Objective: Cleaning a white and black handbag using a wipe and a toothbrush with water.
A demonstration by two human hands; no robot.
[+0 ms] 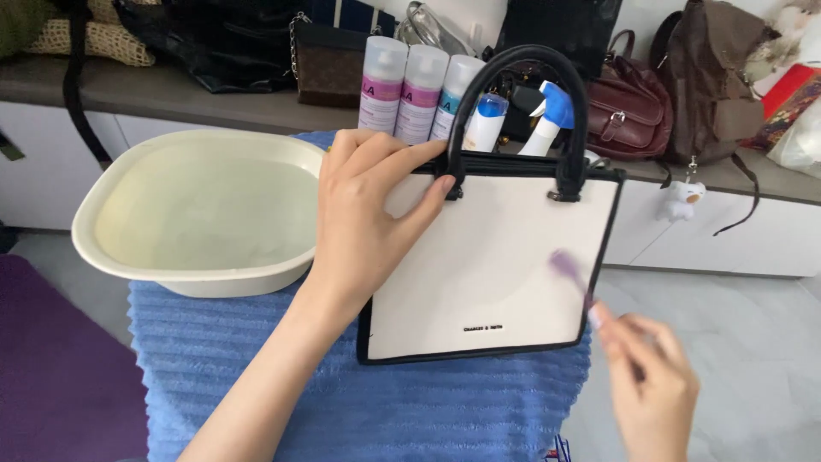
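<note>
A cream basin point(201, 214) sits on the blue towel point(256, 368). Beside it, the left hand point(368, 214) presses flat, grip apart, on the white handbag point(496, 265). The right hand point(650, 376), grip clamped, holds a purple brush point(569, 269) against the bag.

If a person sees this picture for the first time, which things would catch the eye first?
First, the white handbag with black trim at the centre, lying on a blue towel; the left hand presses on its top left corner. The right hand, lower right, holds a purple brush against the bag's face. To the left sits a cream basin holding water.
</note>
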